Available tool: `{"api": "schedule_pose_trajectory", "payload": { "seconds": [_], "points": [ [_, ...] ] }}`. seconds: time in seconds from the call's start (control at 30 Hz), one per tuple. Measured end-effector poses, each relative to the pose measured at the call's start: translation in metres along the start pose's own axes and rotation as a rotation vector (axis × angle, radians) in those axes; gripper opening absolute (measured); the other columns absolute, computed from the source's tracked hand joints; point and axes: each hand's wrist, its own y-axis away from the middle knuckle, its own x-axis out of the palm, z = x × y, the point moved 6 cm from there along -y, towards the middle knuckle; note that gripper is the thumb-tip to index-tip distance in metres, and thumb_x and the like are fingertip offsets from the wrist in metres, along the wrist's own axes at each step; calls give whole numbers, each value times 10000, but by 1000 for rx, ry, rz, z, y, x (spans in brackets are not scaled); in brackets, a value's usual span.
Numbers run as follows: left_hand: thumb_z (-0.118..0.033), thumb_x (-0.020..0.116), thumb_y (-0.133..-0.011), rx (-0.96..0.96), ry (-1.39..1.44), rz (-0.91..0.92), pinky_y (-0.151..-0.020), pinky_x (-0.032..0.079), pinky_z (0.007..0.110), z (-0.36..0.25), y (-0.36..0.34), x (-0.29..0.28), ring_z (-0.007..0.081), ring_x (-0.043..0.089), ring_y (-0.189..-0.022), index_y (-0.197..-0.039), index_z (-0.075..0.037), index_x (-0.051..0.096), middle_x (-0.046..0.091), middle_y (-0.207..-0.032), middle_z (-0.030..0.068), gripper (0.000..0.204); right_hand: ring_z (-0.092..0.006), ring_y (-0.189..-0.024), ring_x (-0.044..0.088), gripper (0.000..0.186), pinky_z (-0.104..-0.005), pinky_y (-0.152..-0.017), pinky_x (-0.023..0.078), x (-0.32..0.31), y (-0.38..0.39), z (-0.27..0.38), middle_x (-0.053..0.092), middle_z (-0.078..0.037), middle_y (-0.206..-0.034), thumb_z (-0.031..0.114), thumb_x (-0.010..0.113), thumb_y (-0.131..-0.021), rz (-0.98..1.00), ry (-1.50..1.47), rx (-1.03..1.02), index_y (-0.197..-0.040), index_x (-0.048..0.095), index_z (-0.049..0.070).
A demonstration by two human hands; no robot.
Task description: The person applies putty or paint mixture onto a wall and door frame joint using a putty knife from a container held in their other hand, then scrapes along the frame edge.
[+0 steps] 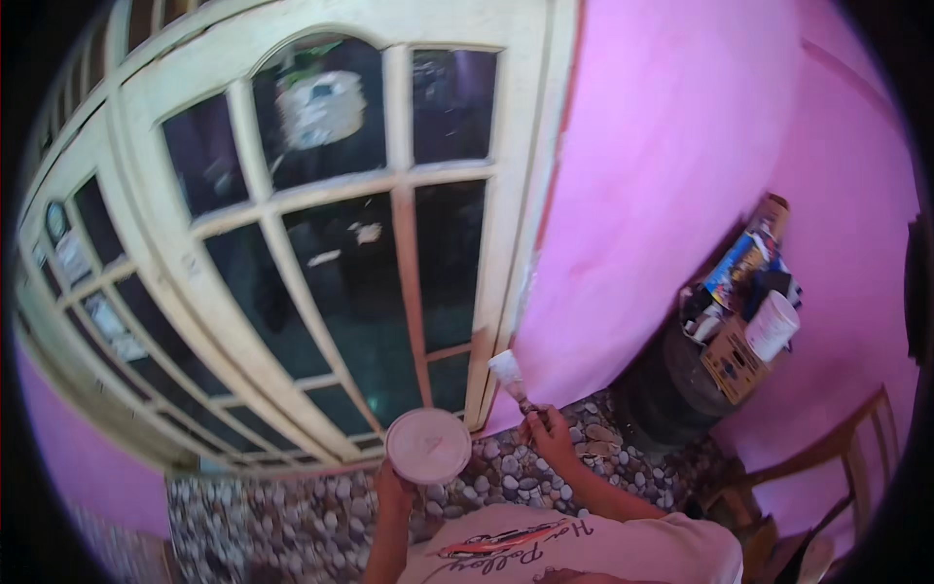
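Observation:
My left hand (393, 484) grips the side of a round tub (429, 446), held low in front of the door. Its flat top is a dull pinkish brown with a small mark in the middle; I cannot tell whether that is a lid or the contents. In my right hand (547, 432) is a paintbrush (508, 372), fingers closed round its handle. The brush's wide, pale end points up and left, close to the door frame's lower right edge. The cream door (292, 206) has dark glass panes, and some of its lower bars (409, 282) are brown.
To the right is a pink wall (642, 146). A dark drum (671, 389) in the corner carries a cardboard box (735, 360), a white tub (772, 326) and other clutter. A wooden chair (856, 457) stands at the lower right. The floor (272, 516) is pebble-patterned.

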Motion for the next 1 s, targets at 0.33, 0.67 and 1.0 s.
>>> {"api": "schedule_pose_trajectory", "payload": {
  "seconds": [0.33, 0.67, 1.0],
  "points": [
    [-322, 403, -983, 124, -74, -196, -698, 511, 306, 2, 87, -9, 156, 635, -832, -1114, -66, 588, 654, -980, 57, 342, -91, -538, 521, 193, -234, -434, 393, -24, 64, -54, 591, -45, -757, 224, 486, -991, 71, -167, 219, -1095, 483, 61],
    [-333, 441, -967, 287, -5, -407, -562, 491, 287, 21, 136, -71, 114, 599, -646, -936, -65, 612, 626, -774, 27, 320, -59, -476, 453, 142, -213, -396, 336, -20, 87, -77, 540, -7, -666, 156, 570, -943, 147, -113, 236, -1014, 512, 47],
    [-328, 475, -981, 317, 65, -422, -537, 461, 253, 42, 161, -98, 101, 564, -635, -930, -72, 606, 597, -768, 8, 293, -56, -434, 420, 267, -227, -362, 296, -40, 79, -159, 562, -14, -710, 137, 654, -881, 181, 114, -49, -1078, 497, 48]
  ]
}}
